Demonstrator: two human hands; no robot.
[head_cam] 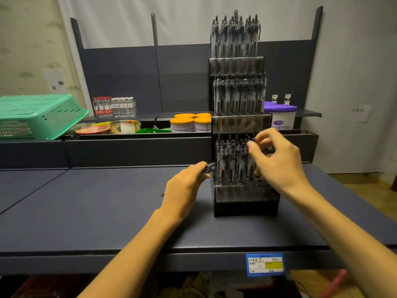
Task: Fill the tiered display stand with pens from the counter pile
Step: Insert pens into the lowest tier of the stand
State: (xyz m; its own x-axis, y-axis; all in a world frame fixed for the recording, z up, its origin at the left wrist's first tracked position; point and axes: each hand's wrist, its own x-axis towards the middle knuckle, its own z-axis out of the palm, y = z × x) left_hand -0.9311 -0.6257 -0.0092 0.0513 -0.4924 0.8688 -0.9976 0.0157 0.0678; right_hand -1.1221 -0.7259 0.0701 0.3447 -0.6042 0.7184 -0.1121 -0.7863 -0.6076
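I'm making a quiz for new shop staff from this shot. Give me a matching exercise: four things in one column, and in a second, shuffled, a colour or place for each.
Things:
1. basket
2. tub lid
3. shelf label
4. left hand

Colours or places:
A. blue, on the counter's front edge
B. green, at far left
C. beside the display stand, holding pens
D. purple, behind the stand

Pairs: 1-B, 2-D, 3-A, 4-C

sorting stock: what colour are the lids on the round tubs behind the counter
Orange lids on the white round tubs, clearest in the head view.
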